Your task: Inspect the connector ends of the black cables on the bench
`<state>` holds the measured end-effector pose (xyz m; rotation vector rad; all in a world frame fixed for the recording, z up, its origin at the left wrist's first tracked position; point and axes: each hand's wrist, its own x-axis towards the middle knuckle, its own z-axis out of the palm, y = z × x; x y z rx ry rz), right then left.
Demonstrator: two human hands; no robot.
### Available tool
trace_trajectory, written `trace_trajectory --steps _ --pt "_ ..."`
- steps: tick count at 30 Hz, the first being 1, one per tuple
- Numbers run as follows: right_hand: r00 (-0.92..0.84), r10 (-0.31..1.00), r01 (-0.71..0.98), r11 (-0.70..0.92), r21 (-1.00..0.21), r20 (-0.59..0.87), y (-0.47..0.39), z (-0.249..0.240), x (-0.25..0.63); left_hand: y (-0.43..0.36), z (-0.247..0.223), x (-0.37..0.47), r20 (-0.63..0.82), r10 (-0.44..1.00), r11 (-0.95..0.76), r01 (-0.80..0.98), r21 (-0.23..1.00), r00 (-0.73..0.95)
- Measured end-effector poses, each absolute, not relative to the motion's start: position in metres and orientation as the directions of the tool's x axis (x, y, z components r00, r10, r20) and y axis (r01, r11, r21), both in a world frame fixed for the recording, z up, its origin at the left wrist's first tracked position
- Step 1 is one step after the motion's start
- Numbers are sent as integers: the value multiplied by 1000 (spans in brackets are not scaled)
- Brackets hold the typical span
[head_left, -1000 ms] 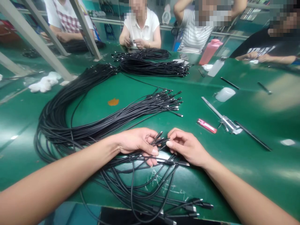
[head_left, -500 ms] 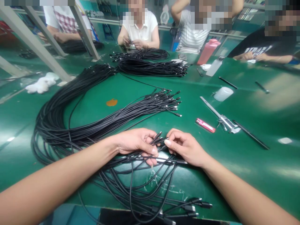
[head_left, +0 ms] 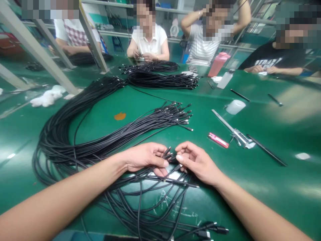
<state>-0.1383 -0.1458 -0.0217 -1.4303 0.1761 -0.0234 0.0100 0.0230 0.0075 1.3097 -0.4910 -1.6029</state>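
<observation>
My left hand [head_left: 147, 158] is closed round several black cables, and their metal-tipped plugs [head_left: 168, 152] stick out past its thumb and fingers. Just to its right, my right hand [head_left: 197, 161] has curled fingers, with the thumb against a dark cable plug. Below that thumb, another cable plug [head_left: 178, 167] shows; whether the fingers touch it is unclear. Loose black cables [head_left: 140, 201] loop under both hands towards the table's near edge, where several larger plugs [head_left: 204, 234] lie. Behind the hands, a thick bundle of black cables [head_left: 120, 132] curves across the green table.
To the right lie a pink-and-white box cutter-like object [head_left: 218, 140], a digital caliper [head_left: 234, 132], a black rod [head_left: 267, 150] and a white roll [head_left: 235, 106]. A pink bottle [head_left: 218, 65] stands farther back. Metal posts [head_left: 94, 36] rise at left. Several people sit across the table.
The camera view has shifted slightly, so the table appears lower. My right fingers have shifted at the plugs, and a plug now shows below the right thumb. The left hand still holds its cables.
</observation>
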Motion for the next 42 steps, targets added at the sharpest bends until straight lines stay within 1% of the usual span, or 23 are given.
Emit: trace_trajectory --steps 4,8,11,16,20,22,24,27,29,30,35,38,42 --pt "990 -121 -70 31 -997 -74 -147 -23 -138 23 8 9 -512 -856 -442 414 796 69" --pt "988 -152 9 -109 -994 25 -147 -21 -137 23 6 9 -511 -857 -438 423 793 70" --pt "987 -153 25 -176 -984 52 -146 -19 -136 23 6 10 -512 -857 -442 416 795 67" --pt "990 -137 4 -119 -993 20 -146 -19 -136 25 5 12 -506 -861 -432 441 787 58" --pt "990 -114 58 -223 -973 85 -148 -18 -136 24 5 15 -508 -859 -435 439 786 58" --pt "990 -107 64 -255 -965 94 -149 -17 -136 24 6 17 -513 -857 -442 439 782 51" --pt "990 -133 23 -207 -978 51 -148 -19 -136 24 8 18 -501 -865 -441 436 785 25" --pt "987 -154 -54 -50 -997 -45 -145 -22 -137 25 8 19 -475 -879 -441 433 786 -33" --pt "990 -132 -54 15 -998 -56 -144 -23 -137 27 7 19 -468 -881 -449 433 782 -67" --pt "992 -119 -44 17 -999 -45 -144 -24 -137 27 5 18 -466 -881 -452 433 780 -79" --pt "997 -80 -17 -132 -991 -7 -144 -23 -137 27 0 14 -471 -878 -462 411 786 -87" --pt "996 -87 -24 -178 -984 -9 -145 -22 -138 26 -1 15 -480 -875 -466 383 797 -66" --pt "993 -117 6 -212 -977 32 -145 -21 -139 27 1 16 -483 -873 -471 360 806 -61"
